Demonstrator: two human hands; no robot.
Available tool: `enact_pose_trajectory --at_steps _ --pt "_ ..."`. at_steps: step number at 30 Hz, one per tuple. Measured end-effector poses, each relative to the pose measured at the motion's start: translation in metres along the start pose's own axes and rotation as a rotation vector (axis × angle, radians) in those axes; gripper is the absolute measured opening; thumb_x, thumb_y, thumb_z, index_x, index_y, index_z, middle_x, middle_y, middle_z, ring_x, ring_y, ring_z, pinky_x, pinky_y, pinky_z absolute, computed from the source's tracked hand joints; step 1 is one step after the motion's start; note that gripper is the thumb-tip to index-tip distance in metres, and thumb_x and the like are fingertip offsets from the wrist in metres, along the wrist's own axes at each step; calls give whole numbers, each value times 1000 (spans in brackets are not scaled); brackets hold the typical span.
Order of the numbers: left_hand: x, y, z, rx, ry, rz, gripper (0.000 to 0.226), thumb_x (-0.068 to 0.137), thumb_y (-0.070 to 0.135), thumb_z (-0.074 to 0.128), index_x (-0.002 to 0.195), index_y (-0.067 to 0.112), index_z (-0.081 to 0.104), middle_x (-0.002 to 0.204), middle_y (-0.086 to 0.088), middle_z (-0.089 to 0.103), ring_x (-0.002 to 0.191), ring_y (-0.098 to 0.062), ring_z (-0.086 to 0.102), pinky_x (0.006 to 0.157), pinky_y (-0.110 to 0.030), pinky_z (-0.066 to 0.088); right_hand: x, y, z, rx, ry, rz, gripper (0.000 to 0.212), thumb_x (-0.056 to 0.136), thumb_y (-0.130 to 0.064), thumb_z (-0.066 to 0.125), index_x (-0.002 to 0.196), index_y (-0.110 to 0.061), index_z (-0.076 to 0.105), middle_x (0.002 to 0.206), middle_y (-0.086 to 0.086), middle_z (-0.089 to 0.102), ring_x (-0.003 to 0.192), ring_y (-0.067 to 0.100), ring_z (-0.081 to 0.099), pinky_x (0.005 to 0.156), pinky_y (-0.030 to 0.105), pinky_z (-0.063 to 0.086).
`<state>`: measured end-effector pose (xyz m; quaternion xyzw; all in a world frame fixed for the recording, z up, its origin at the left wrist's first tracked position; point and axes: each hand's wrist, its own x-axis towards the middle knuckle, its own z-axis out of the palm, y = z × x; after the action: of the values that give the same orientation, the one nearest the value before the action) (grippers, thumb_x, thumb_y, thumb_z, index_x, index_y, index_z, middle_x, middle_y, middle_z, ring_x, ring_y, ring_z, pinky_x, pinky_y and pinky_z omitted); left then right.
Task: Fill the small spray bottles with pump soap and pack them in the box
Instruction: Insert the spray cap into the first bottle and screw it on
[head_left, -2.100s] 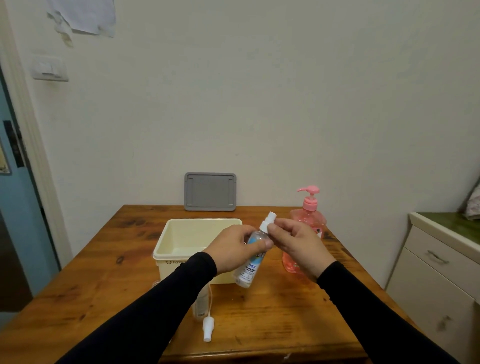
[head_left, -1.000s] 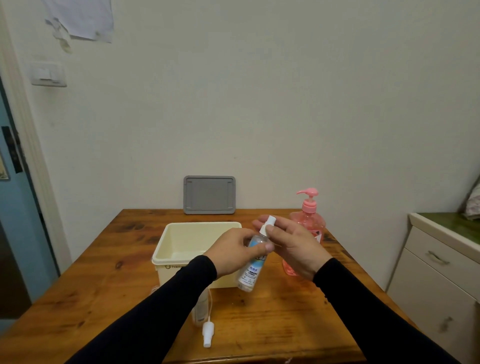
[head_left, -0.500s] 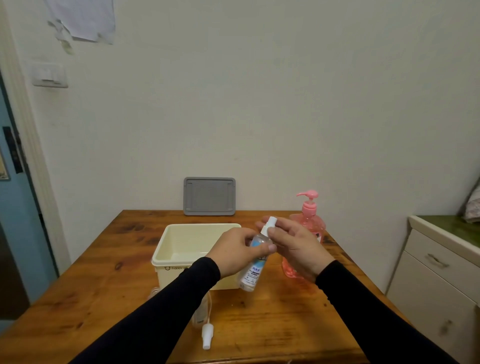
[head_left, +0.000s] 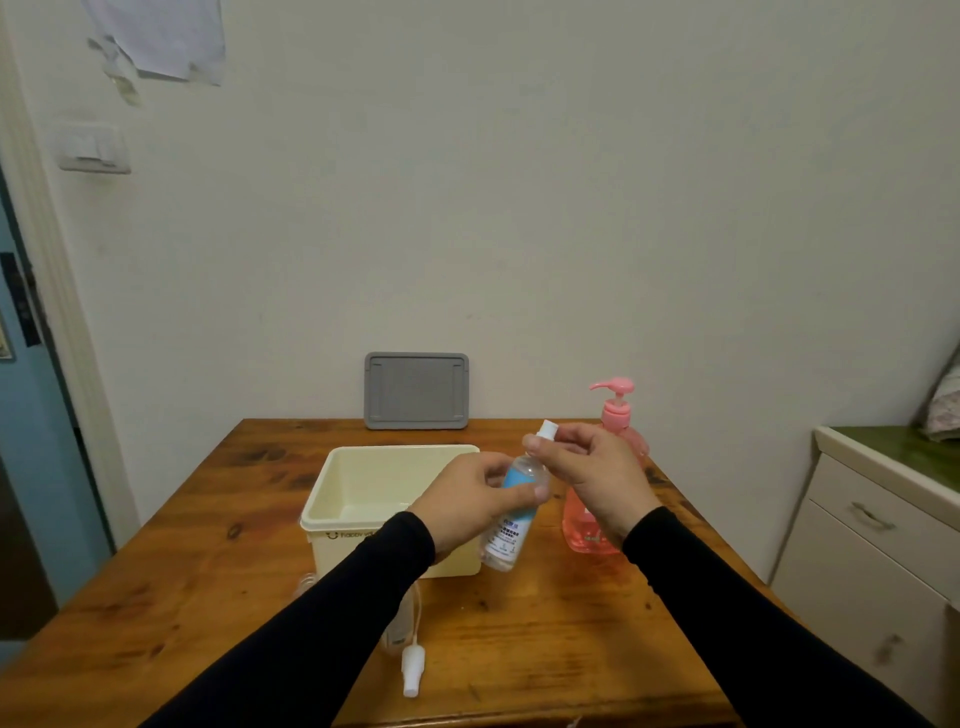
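My left hand (head_left: 475, 501) grips a small clear spray bottle (head_left: 508, 535) with a blue label, held tilted above the table in front of the cream box (head_left: 332, 512). My right hand (head_left: 592, 478) pinches the bottle's white spray top (head_left: 546, 430) between thumb and fingers. Behind my right hand stands the pink pump soap bottle (head_left: 615, 410). A loose white spray head (head_left: 412, 670) with its tube lies near the front edge, beside another small bottle mostly hidden by my left sleeve.
The wooden table (head_left: 208, 561) stands against the wall. A grey lid (head_left: 416, 391) leans on the wall behind the box. A white cabinet with drawers (head_left: 878, 540) is at the right, a door frame at the left.
My right hand's fingers have shifted around the white spray top while my left hand keeps the bottle in about the same place. The view has tilted slightly.
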<state>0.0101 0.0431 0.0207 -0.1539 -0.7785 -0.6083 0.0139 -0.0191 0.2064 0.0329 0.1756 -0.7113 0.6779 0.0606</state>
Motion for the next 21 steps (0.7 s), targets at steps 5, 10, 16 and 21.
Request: enact_pose_trajectory --at_steps 5,10,16,21 --pt "0 12 -6 -177 -215 -123 32 83 39 67 108 18 66 102 -6 70 93 -18 67 73 -25 53 6 -11 -10 186 -309 84 30 83 -38 65 105 -18 70 111 4 70 105 21 65 80 31 55" --pt "0 11 -12 -297 -303 -167 40 87 32 63 117 6 60 116 -21 62 105 -30 61 92 -42 50 7 -14 -15 270 -405 110 25 86 -28 62 106 -15 71 115 12 67 108 28 63 83 34 54" --pt "-2 7 -2 -170 -210 -87 37 88 35 62 111 6 62 106 -18 66 94 -23 65 86 -36 52 2 -9 -10 99 -255 15 24 87 -31 62 100 -14 70 100 8 72 97 22 67 79 29 55" --pt "-1 1 13 8 -35 3 23 89 33 63 101 14 65 90 -3 69 82 -13 67 73 -23 54 1 -2 -8 -74 -203 -46 24 90 -36 59 95 -16 72 93 3 73 92 18 68 83 35 54"
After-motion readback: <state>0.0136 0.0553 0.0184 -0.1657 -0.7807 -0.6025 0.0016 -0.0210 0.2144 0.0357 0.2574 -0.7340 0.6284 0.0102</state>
